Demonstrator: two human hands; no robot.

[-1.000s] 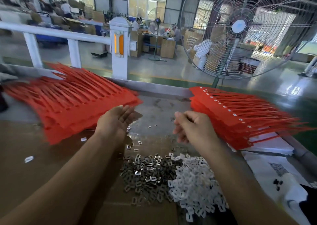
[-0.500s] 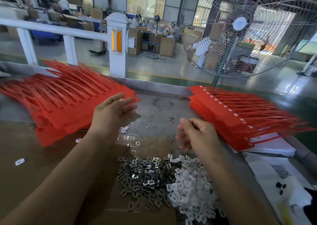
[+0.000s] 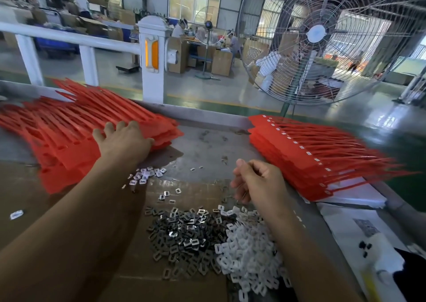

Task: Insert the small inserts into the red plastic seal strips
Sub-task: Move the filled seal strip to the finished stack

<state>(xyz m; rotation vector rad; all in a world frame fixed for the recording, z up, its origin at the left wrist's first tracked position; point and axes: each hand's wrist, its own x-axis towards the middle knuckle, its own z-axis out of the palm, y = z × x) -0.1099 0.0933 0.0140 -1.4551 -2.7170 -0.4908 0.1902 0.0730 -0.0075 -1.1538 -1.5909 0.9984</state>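
A fanned stack of red seal strips lies on the left of the bench. My left hand rests on its near right corner, fingers spread over the top strips and thumb at the stack's edge. A second red stack, with small white inserts along its heads, lies on the right. My right hand hovers above the bench with fingers curled downward; whether it holds anything is hidden. Below it lie a pile of metal inserts and a pile of white plastic inserts.
A few loose inserts are scattered beside my left wrist. Brown cardboard covers the near bench, white paper lies at the right. A big floor fan and a white railing stand behind the bench.
My left hand has moved left and forward from above the bench middle onto the left red stack. My right hand has lowered slightly toward the insert piles.
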